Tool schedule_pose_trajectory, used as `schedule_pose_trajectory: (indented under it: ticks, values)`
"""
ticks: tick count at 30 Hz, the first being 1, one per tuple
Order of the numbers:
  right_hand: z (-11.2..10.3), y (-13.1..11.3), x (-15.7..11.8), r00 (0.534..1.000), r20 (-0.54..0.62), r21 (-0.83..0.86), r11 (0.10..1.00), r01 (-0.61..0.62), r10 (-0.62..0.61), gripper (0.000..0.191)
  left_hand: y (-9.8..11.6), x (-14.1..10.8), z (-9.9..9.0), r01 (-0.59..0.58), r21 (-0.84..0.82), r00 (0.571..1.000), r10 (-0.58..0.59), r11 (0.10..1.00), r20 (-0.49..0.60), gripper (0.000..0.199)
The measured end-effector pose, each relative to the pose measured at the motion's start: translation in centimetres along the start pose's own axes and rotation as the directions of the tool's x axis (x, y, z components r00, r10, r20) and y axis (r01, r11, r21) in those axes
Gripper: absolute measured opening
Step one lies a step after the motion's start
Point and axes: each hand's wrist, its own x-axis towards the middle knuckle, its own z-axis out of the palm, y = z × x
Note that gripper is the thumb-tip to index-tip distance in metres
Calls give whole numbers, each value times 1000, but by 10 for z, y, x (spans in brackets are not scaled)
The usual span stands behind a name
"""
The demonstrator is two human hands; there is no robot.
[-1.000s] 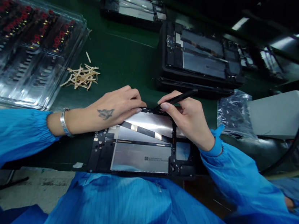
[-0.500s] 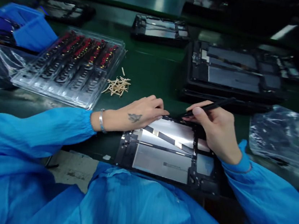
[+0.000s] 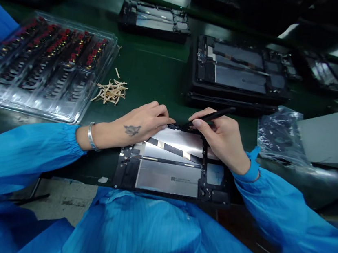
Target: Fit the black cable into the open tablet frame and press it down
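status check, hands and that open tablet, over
Left hand fingertips pressing tablet's top edge. Right hand gripping black stylus, tip at same edge. Nothing blocking.

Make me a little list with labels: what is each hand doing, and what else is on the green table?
left hand: fingertips press on the far edge of the open tablet
right hand: pinches a thin black stick, tip at the same edge
left of hands: clear tray of small red and black parts, pile of tan strips
behind: more open tablets
right: crinkled plastic bag
table: dark green
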Motion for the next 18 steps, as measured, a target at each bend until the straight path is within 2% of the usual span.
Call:
schedule_pose_trajectory:
  ticks: [7,10,13,15,17,18]
  values:
    - [0,-3,1,1000,2,-47,999,4,-4,21,-4,0,3,-10,7,1000,10,1000,-11,38]
    - [1,-2,0,999,-29,0,999,-39,39,24,1,2,0,15,24,1000,-15,1000,-5,38]
    - [2,-2,-4,981,-107,110,982,-151,163,27,14,2,-11,-1,127,997,-9,992,75,39]
    - [4,0,-6,948,-151,215,946,-244,279,29,17,0,-23,-33,240,989,-2,970,147,41]
    - [6,2,-5,917,-163,349,891,-290,363,32,6,-6,-39,-15,360,987,-44,933,156,42]
    - [7,3,-5,906,-159,396,866,-307,394,35,-6,-12,-50,36,419,989,-93,907,116,41]
